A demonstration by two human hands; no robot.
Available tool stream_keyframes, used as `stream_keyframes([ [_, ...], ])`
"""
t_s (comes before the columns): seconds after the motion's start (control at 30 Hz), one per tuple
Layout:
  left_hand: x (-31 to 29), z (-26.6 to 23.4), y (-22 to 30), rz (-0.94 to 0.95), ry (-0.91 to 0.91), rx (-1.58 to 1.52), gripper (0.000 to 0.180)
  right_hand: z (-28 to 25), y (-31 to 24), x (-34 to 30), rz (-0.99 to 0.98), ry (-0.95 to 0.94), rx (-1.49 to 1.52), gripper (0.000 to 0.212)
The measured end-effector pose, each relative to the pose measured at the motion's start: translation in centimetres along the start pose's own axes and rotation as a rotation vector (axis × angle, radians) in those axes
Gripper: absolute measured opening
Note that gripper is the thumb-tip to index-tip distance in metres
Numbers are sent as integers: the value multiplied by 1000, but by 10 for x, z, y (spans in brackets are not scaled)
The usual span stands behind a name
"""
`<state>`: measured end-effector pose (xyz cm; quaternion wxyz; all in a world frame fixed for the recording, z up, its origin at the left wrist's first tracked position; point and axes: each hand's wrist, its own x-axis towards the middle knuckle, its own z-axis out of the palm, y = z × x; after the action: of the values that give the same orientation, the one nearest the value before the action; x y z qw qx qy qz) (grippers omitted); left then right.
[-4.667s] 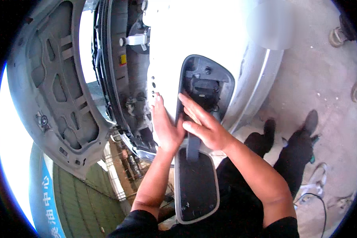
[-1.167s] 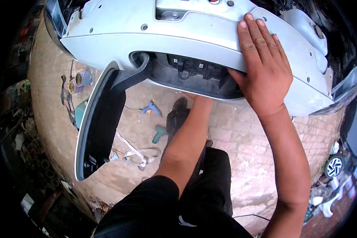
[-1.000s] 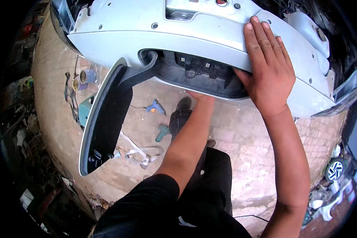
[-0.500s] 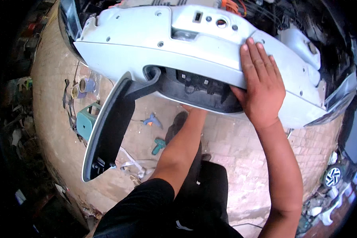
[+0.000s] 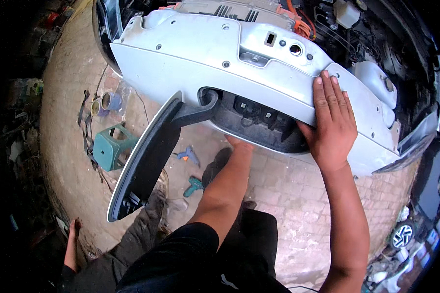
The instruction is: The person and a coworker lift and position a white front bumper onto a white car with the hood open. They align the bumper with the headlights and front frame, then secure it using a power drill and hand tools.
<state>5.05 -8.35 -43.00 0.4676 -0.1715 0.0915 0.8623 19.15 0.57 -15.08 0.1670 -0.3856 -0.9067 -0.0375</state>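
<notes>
In front of me spans a white car front panel (image 5: 181, 71) with an oval black-lined recess (image 5: 274, 134). Its flap (image 5: 149, 156), black inside, hangs out to the left on a curved hinge arm. My right hand (image 5: 334, 127) lies flat over the panel's lower right part, fingers stretched and close together, with the thumb at the recess's right end. From below, my left hand (image 5: 239, 142) reaches under the panel's lower edge beneath the recess. Its fingers are hidden there, so what they touch cannot be seen.
Behind the panel is the engine bay with orange cables (image 5: 303, 27) and a white reservoir (image 5: 374, 83). On the brick floor are a teal stool (image 5: 113, 149), a green power tool (image 5: 194, 186), a grey-blue tool (image 5: 188, 156) and tape rolls (image 5: 110, 101). Another person's hand (image 5: 74, 228) and dark-trousered leg (image 5: 137, 234) show at lower left.
The panel, recess and flap now sit lower and farther right in the picture. Another person's arm and leg have come in at lower left. My hands keep their places on the panel.
</notes>
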Motion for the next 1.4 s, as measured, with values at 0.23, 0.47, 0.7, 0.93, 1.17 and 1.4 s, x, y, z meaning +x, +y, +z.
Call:
stream_keyframes([
  [0.23,13,-7,30,51,1,3,65,-1,-3,3,4,6,4,97],
  [0.47,17,-15,37,55,30,29,65,3,-3,0,-8,30,-10,97],
  [0.7,28,-22,40,51,62,76,65,0,0,0,-20,58,-4,94],
  [0.93,30,-39,48,82,138,161,64,3,-11,2,11,-43,-25,93],
  [1.17,24,-63,48,38,531,413,65,3,-5,-3,-25,15,-66,92],
  [1.4,-45,-146,159,-219,422,977,40,11,1,-4,-61,-1,-50,97],
])
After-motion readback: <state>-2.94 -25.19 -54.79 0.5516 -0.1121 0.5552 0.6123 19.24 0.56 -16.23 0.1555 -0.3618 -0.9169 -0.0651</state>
